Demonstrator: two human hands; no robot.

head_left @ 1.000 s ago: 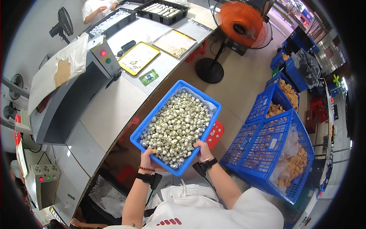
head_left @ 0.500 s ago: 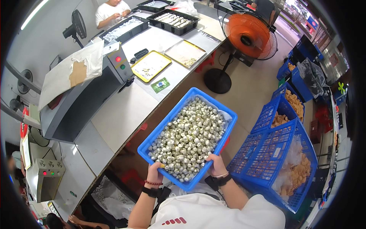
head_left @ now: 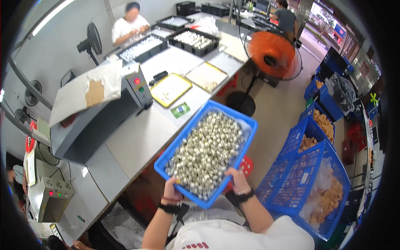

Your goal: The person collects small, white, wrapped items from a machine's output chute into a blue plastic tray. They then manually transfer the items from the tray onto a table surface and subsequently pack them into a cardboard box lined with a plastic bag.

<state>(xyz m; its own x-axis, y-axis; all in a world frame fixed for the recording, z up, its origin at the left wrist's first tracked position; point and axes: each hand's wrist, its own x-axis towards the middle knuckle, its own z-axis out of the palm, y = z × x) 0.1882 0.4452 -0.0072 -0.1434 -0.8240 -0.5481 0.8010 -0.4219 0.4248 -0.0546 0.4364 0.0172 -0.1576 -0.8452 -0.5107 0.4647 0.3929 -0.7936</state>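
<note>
A blue plastic tray (head_left: 182, 135), lined with clear plastic, is held up in front of me beside the table edge. Small rounded, shiny silvery-gold pieces (head_left: 204, 154) are heaped inside it. My left hand (head_left: 171, 189) grips the tray's near left corner, thumb over the rim. At the near right side, my right hand (head_left: 238, 181) is closed on the rim too, its thumb on the inside edge. The fingers beneath the tray are mostly hidden.
A long table (head_left: 133, 146) on the left bears a grey machine (head_left: 96, 135), a yellow-rimmed tray (head_left: 162, 101) and black trays (head_left: 203, 52). A person (head_left: 130, 27) sits behind it. An orange fan (head_left: 271, 56) stands ahead; blue crates (head_left: 287, 179) line the right. A red stool (head_left: 246, 166) is below.
The view has shifted, so the table and machine appear farther right and lower, and more of the seated person shows. Both hands still hold the tray, which stays in front of me.
</note>
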